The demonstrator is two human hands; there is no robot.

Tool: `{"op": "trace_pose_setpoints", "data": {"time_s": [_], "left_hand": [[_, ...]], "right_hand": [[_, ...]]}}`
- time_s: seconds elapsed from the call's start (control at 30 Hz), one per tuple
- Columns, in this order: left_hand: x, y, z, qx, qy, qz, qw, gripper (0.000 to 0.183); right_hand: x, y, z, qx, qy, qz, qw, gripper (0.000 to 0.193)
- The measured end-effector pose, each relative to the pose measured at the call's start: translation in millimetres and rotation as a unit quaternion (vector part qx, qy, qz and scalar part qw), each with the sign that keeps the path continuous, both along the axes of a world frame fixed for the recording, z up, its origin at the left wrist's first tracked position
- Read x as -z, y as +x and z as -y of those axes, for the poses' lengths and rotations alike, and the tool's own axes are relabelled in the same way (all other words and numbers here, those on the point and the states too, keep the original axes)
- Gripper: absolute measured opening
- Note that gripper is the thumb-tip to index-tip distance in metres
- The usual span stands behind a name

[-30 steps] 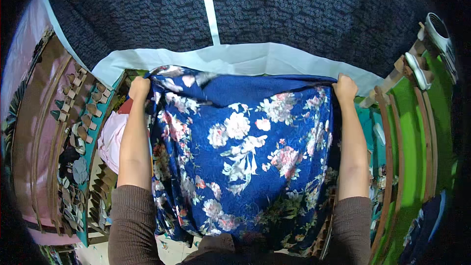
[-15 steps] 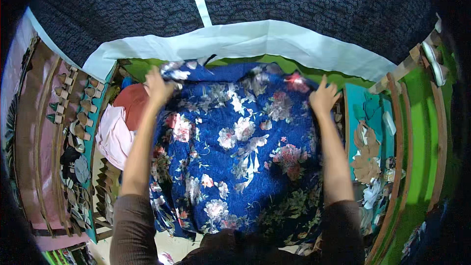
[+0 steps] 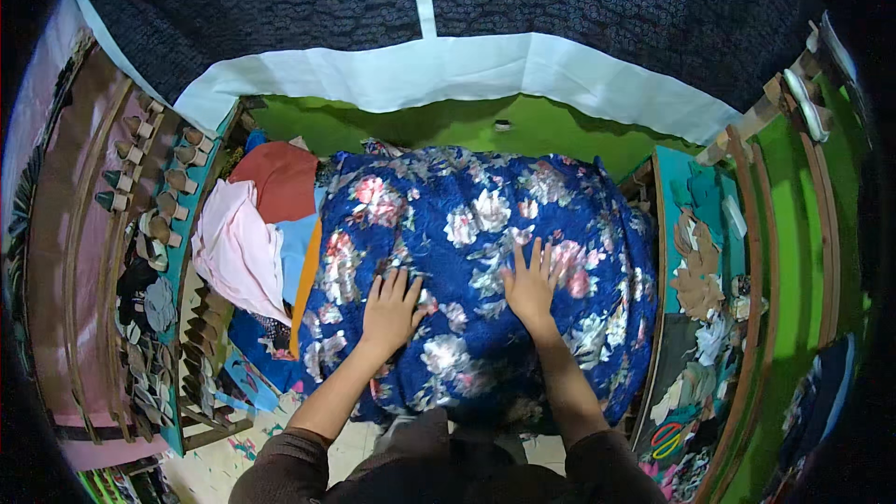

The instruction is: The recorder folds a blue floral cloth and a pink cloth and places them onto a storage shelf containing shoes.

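A dark blue cloth (image 3: 476, 308) with pink and white flowers lies in front of me, draped over a surface it hides. Flat on its left half rests my left hand (image 3: 389, 311), fingers spread and holding nothing. My right hand (image 3: 532, 283) lies open on the right half, its fingers pointing away from me. Just left of the cloth are a pink cloth (image 3: 238, 243), a rust-red cloth (image 3: 278, 177), a light blue piece (image 3: 297, 252) and a narrow orange edge (image 3: 305, 294).
Teal-edged racks with small brown and green pieces (image 3: 173, 205) stand at the left. A teal shelf at the right holds brown scraps (image 3: 695, 280) and scissors with coloured handles (image 3: 666, 441). Behind hangs a dark patterned curtain (image 3: 579, 0) with a white border (image 3: 448, 70).
Both hands have let go of the cloth's far edge and come nearer, down onto its middle. The cloth now lies lower and flatter, uncovering the light blue and orange pieces and the green wall.
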State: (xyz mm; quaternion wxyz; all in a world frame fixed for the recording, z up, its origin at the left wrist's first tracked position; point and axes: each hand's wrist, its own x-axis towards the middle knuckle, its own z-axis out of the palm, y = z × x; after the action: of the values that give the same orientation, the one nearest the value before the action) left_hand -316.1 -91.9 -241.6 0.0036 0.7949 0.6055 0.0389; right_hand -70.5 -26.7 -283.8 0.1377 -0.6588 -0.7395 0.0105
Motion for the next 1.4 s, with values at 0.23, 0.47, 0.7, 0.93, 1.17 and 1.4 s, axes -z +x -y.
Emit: {"op": "trace_pose_setpoints", "data": {"time_s": [0.23,0.47,0.7,0.93,1.17,1.4], "left_hand": [[-16.2,-73.7,88.4,-0.025,0.077,0.207,0.975,0.031],[12.6,-141.2,142.8,-0.107,-0.035,0.204,0.973,0.067],[71.6,-148.8,165.3,-0.030,-0.050,0.170,0.984,0.066],[21.5,-219.9,134.3,-0.058,-0.105,0.473,0.873,0.027],[32.4,-296.6,95.2,-0.182,0.044,0.257,0.948,0.061],[10.3,-185.7,159.1,0.172,-0.039,0.071,0.982,0.087]], "right_hand": [[-32.4,-83.4,120.4,-0.061,-0.077,-0.074,0.992,0.047],[-20.1,-169.1,219.3,0.009,0.016,-0.164,0.986,0.029],[-13.4,-235.0,258.8,0.091,-0.063,-0.161,0.981,0.054],[0.8,-262.2,270.3,0.034,-0.043,-0.201,0.978,0.046],[-13.5,-279.6,266.2,-0.080,-0.020,-0.225,0.971,0.029],[5.6,-257.1,277.4,-0.086,-0.065,-0.205,0.973,0.027]]}}
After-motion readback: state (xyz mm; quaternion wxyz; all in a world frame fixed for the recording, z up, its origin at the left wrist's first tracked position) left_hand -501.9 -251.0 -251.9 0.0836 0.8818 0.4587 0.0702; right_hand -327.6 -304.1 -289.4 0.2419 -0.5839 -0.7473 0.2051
